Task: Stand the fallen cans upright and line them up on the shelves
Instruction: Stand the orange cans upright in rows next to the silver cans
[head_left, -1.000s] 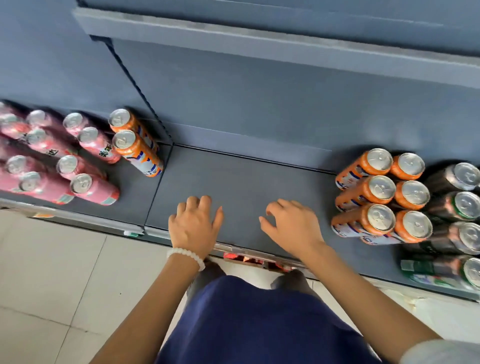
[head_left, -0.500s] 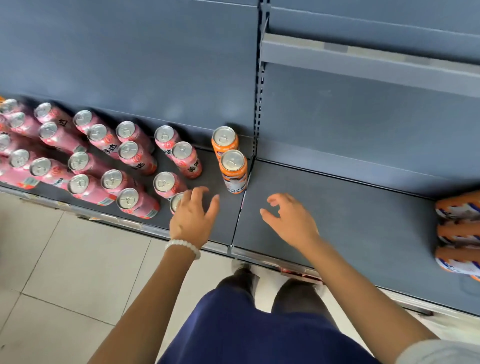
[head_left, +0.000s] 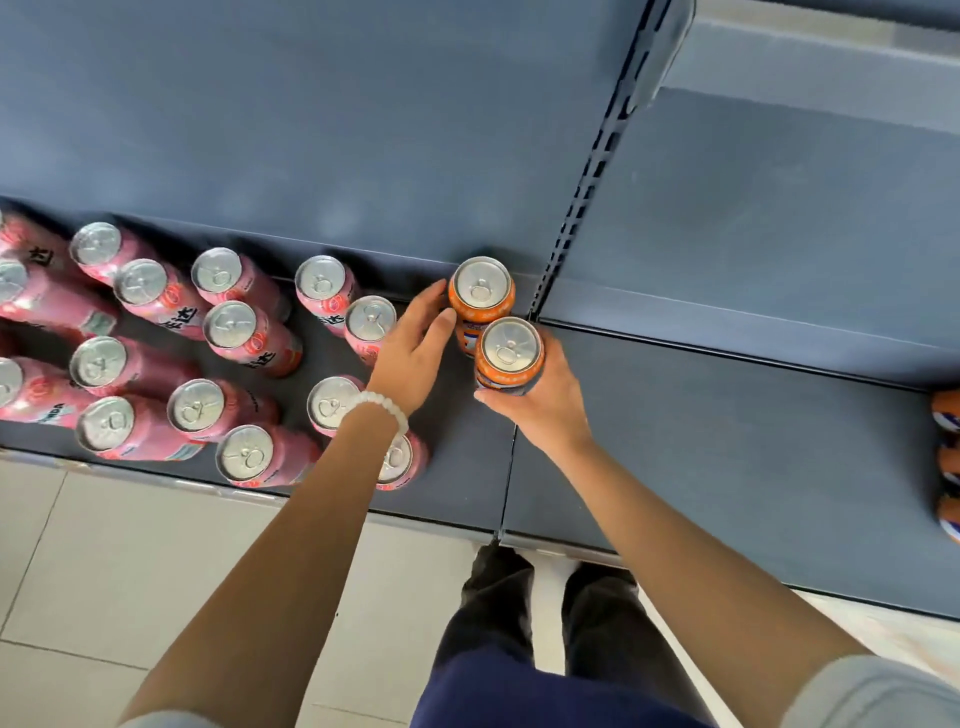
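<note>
R hand (head_left: 540, 400) grips the front orange can (head_left: 510, 356) from its right and near side: thumb lies across the near lower edge, fingers curl round the far right side, mostly hidden behind the can body. Can stands upright, lid up, at the seam between the left shelf (head_left: 462, 467) and the right shelf (head_left: 727, 441).

L hand (head_left: 410, 353) reaches to the rear orange can (head_left: 482, 293), which stands upright just behind the front one, close to the back wall (head_left: 363, 130). L fingers are fairly straight and spread; fingertips (head_left: 434, 293) touch the can's left side, thumb lies near its lower left. Can't tell whether the L hand really clamps it or only touches (looks more like touching). The two orange cans overlap in view, so can't tell if they touch each other.

Pink cans (head_left: 234, 332) stand upright in loose rows on the left shelf, w/ gaps and uneven spacing. The L forearm w/ white bead bracelet (head_left: 382, 408) covers part of two pink cans near the shelf front. Pink cans at the far left are cut off by the frame edge.

At the right edge, more orange cans (head_left: 948, 410) are only partly in frame; can't tell if upright or lying. Labels too blurred to read in full. Below: tiled floor (head_left: 104, 571), dark trousers and shoes (head_left: 496, 577).
</note>
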